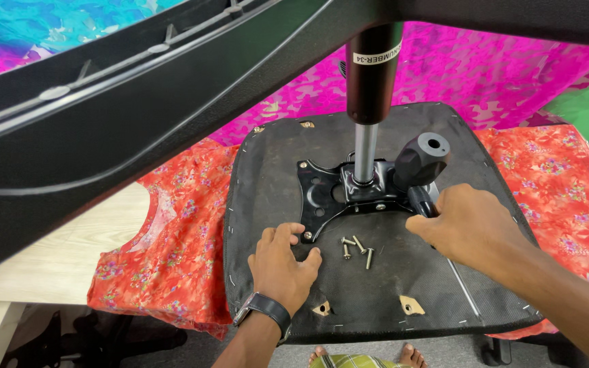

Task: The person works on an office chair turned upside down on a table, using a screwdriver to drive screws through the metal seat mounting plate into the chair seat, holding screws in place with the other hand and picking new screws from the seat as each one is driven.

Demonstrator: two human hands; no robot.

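Gripping the black lever point(423, 202), the right hand point(468, 221) could jolt the mounting plate point(328, 191) out of line; the left hand point(279, 262), fingers curled on the seat underside point(267, 177), risks scattering the loose screws point(356, 247) just beside it.

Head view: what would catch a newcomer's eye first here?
The upturned chair seat lies in the middle, with a black metal plate and an upright gas cylinder at its centre. The left hand rests flat by the plate's corner, beside loose screws; the right hand grips a black lever on the plate's right. Bright red floral cloth lies beneath.
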